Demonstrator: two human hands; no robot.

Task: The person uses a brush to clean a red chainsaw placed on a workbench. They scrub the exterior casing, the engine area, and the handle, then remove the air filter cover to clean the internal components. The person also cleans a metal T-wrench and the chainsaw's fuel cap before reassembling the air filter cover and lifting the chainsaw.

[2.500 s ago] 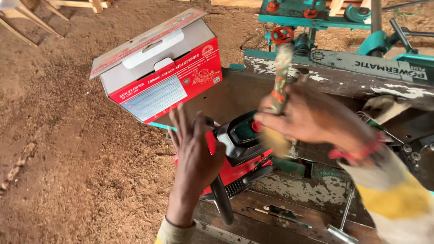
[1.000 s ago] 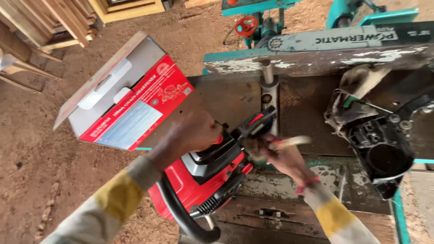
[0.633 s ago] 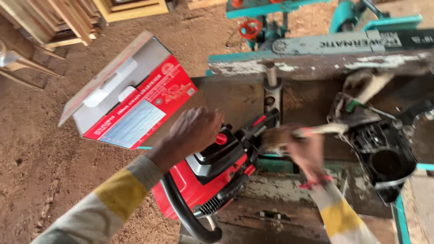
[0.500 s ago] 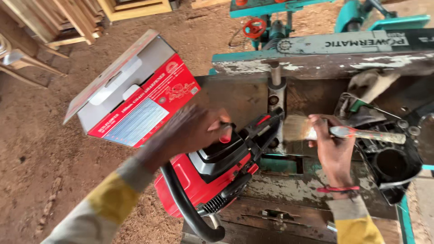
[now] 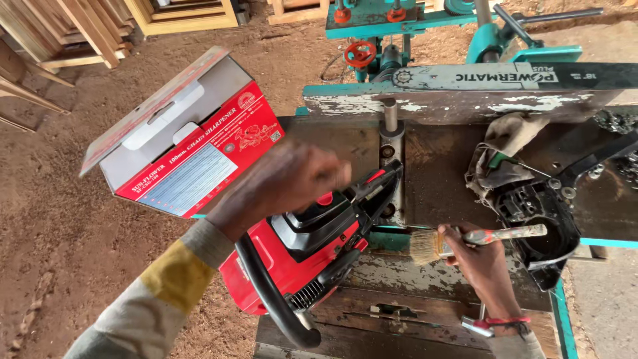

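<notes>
1. Chainsaw body (image 5: 302, 256), red and black, lies on the workbench (image 5: 425, 279) under the blurred left hand (image 5: 292, 179); its grip cannot be told.
2. Right hand (image 5: 482, 256) clasps a paintbrush (image 5: 465, 239), bristles toward the saw.
3. Red-and-white open box (image 5: 186, 143) sits just left of the left hand.

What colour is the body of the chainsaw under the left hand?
The chainsaw body is red, with a black top cover and black handle; it shows best in the head view.

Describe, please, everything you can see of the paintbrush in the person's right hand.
The paintbrush is flat, with pale, splayed bristles, a metal band and a wooden handle smeared with red and pale paint. It lies nearly level, bristles to the left and handle toward the black cover. The right hand grips it by the band, over the worn bench, just right of the red chainsaw body.
</notes>
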